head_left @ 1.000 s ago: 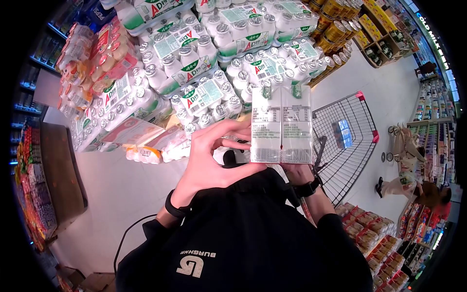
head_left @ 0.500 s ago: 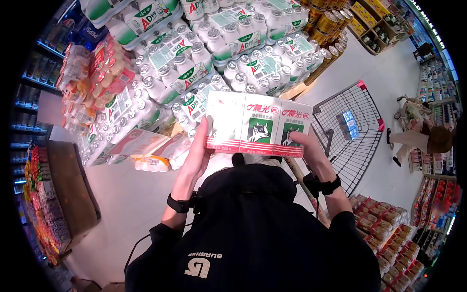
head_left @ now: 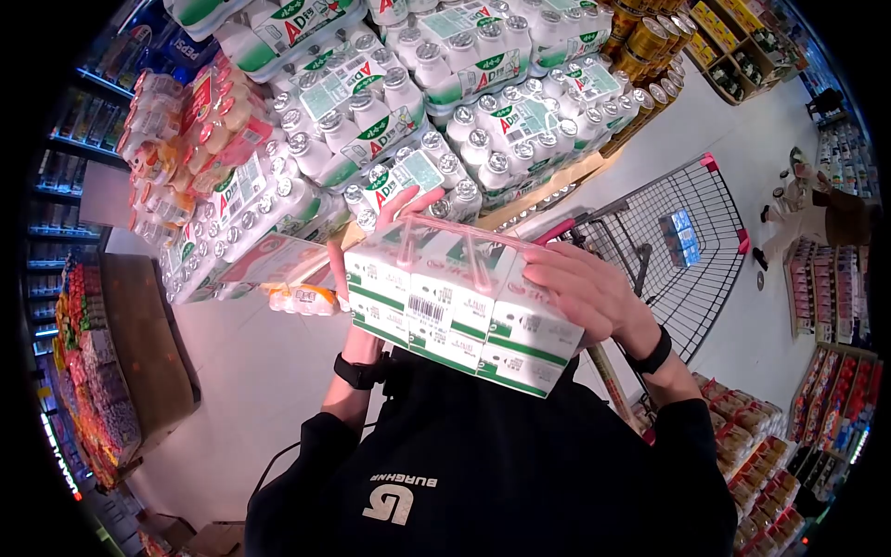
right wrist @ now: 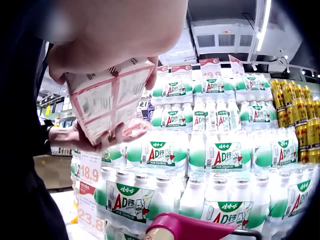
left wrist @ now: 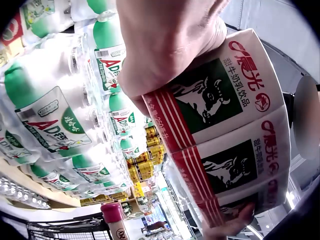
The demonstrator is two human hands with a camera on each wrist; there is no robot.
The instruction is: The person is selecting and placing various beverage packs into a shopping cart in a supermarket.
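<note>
The left hand (left wrist: 170,45) is clamped on the near end of the pack (head_left: 445,302), its fingers (head_left: 408,200) reaching up behind the far edge. The right hand (head_left: 585,292) is curled over the opposite end, thumb below and fingers on top, so the pack is gripped from both sides. It is held tilted in front of the chest, its right end lower.

The pack is a rectangular block of small cartons bound in clear, glossy film. White sides with green bands and a barcode are turned towards the head camera, and a pink strap (head_left: 478,255) is run over the top. In the left wrist view another face is seen – red stripes, red characters and a black-and-white cow on a green panel.

At 12 o'clock of the pack, film-wrapped bundles of white bottles (head_left: 418,102) with silver foil caps and green labels are stacked high. At 1 o'clock, gold cans (head_left: 650,42) are ranked in rows. At 3 o'clock a wire cart (head_left: 691,278) with pink corners is parked on the pale floor, and a blue box (head_left: 682,237) is lying in it. The cart's pink handle (right wrist: 187,225) is seen in the right wrist view, with price tags (right wrist: 89,192) – 18.9 and 23.8 – hung before the bottles.
</note>
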